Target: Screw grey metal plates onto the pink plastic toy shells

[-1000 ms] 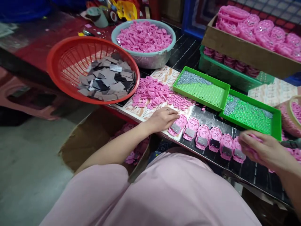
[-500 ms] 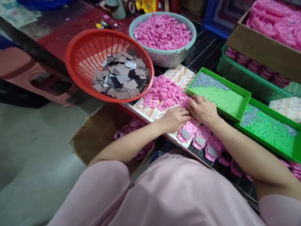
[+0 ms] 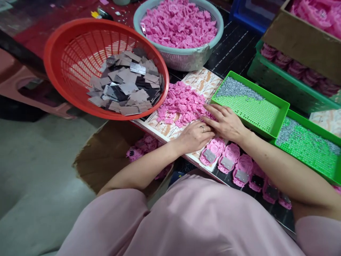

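My left hand (image 3: 195, 136), with a ring on one finger, lies at the near edge of a heap of small pink plastic parts (image 3: 182, 103). Its fingers are pressed together and curled downward; whatever they hold is hidden. Touching it on the right, my right hand (image 3: 226, 122) reaches over the heap's right edge with fingers stretched out and slightly apart. Just below the hands, several pink plastic housings (image 3: 212, 152) with grey or dark plates lie in a row along the table's front edge, partly under my right forearm.
A red basket (image 3: 66, 106) of grey and black plates stands left. Behind is a pale-blue basket (image 3: 183, 62) of pink parts. Two green trays (image 3: 283, 117) of small metal screws lie right. A cardboard box (image 3: 96, 153) with pink pieces sits below the table edge.
My right hand's fingers have straightened and spread over the pink parts. My left hand stays nearly in place. The camera view has shifted slightly, bringing the baskets lower left and closer.
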`<state>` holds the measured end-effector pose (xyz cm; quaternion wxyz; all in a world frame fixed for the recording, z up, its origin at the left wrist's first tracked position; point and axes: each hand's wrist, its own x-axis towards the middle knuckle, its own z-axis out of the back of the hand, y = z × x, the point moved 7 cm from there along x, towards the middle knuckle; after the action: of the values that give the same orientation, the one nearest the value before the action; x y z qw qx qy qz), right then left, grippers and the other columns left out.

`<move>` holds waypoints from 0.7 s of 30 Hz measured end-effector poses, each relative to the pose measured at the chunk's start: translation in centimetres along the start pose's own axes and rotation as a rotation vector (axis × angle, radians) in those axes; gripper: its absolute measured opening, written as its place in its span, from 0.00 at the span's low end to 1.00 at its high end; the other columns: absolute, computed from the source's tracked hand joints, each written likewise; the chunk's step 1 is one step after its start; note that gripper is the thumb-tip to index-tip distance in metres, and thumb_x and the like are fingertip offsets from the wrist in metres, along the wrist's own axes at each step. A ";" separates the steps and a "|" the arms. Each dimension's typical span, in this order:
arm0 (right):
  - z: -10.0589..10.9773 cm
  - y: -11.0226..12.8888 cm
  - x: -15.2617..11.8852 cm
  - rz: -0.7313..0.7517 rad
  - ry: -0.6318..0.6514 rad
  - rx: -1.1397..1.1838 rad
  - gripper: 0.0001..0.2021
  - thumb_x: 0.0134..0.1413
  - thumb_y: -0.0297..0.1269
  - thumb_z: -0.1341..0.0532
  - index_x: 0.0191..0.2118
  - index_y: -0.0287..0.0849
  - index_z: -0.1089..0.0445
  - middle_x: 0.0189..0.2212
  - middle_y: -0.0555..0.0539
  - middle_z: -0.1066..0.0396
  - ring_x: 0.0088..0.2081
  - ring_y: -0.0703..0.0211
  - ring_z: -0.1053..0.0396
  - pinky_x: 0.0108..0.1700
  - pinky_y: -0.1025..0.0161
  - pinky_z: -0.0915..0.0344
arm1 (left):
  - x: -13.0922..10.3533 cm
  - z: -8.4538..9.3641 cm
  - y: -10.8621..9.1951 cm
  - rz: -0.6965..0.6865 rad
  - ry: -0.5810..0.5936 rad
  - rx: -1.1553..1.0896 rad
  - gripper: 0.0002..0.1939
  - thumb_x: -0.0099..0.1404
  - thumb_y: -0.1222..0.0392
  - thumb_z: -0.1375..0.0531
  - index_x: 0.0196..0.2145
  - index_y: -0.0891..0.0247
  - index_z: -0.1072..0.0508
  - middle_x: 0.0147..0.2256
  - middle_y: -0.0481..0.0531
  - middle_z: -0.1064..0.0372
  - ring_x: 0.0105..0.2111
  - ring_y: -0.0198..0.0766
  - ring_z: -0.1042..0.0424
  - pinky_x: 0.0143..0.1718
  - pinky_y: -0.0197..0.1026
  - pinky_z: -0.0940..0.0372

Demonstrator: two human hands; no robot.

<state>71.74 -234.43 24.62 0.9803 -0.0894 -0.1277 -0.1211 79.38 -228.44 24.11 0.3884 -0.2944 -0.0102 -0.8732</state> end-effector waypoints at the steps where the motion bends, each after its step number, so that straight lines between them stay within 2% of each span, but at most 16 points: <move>1: 0.1 -0.1 0.1 -0.005 0.015 0.029 0.20 0.61 0.36 0.44 0.58 0.44 0.37 0.66 0.38 0.47 0.63 0.42 0.45 0.54 0.47 0.38 | 0.0 -0.1 0.1 0.007 0.016 0.002 0.12 0.70 0.62 0.47 0.40 0.63 0.23 0.36 0.52 0.24 0.39 0.39 0.28 0.45 0.45 0.34; 3: 0.5 -0.1 0.1 -0.007 0.032 0.078 0.19 0.62 0.36 0.44 0.58 0.45 0.38 0.67 0.38 0.51 0.65 0.42 0.48 0.55 0.46 0.38 | 0.1 -0.3 0.1 0.013 0.040 0.006 0.12 0.71 0.62 0.47 0.40 0.62 0.23 0.37 0.53 0.24 0.39 0.40 0.28 0.45 0.45 0.34; 5: 1.2 -0.4 0.0 -0.012 0.023 0.095 0.18 0.63 0.37 0.45 0.57 0.45 0.37 0.67 0.39 0.50 0.65 0.44 0.48 0.55 0.48 0.37 | 0.1 -0.2 0.1 0.010 0.039 0.002 0.12 0.71 0.62 0.47 0.40 0.62 0.23 0.38 0.53 0.24 0.40 0.40 0.29 0.44 0.45 0.34; 8: 2.0 -1.0 -0.2 -0.054 -0.015 0.092 0.16 0.65 0.38 0.48 0.55 0.43 0.34 0.62 0.42 0.40 0.62 0.51 0.42 0.55 0.54 0.37 | 0.2 -0.2 0.1 0.003 0.032 -0.007 0.12 0.71 0.61 0.47 0.41 0.62 0.23 0.39 0.53 0.24 0.40 0.39 0.29 0.44 0.45 0.34; 11: 2.3 -1.5 -0.2 -0.071 -0.049 0.128 0.14 0.66 0.41 0.48 0.50 0.46 0.31 0.52 0.50 0.28 0.58 0.54 0.38 0.57 0.51 0.41 | 0.4 -0.5 0.2 0.011 0.072 0.000 0.13 0.71 0.60 0.47 0.41 0.62 0.23 0.38 0.52 0.24 0.40 0.39 0.28 0.44 0.45 0.34; 13: 2.1 -1.5 0.0 -0.060 -0.059 0.184 0.14 0.66 0.42 0.48 0.49 0.47 0.29 0.48 0.53 0.26 0.56 0.54 0.36 0.57 0.50 0.42 | 0.4 -0.8 0.2 0.013 0.101 0.013 0.13 0.71 0.60 0.47 0.40 0.61 0.22 0.38 0.52 0.24 0.40 0.39 0.28 0.45 0.45 0.34; 18: 1.8 -1.8 0.0 -0.104 -0.074 0.329 0.17 0.66 0.40 0.49 0.52 0.39 0.30 0.54 0.41 0.30 0.54 0.54 0.33 0.54 0.55 0.36 | 0.2 -1.3 0.2 -0.003 0.116 0.021 0.12 0.70 0.60 0.46 0.41 0.60 0.22 0.41 0.53 0.23 0.42 0.42 0.28 0.46 0.48 0.34; 21: 1.8 -2.3 -0.1 -0.183 -0.103 0.361 0.18 0.67 0.36 0.52 0.53 0.38 0.31 0.50 0.40 0.28 0.51 0.56 0.32 0.49 0.59 0.34 | 0.1 -1.0 0.2 -0.029 0.065 -0.002 0.12 0.70 0.59 0.46 0.42 0.61 0.23 0.42 0.53 0.23 0.42 0.41 0.28 0.45 0.47 0.33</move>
<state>70.61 -236.26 26.64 0.9576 0.0933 -0.2050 -0.1798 78.92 -228.89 23.32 0.3755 -0.2658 -0.0010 -0.8879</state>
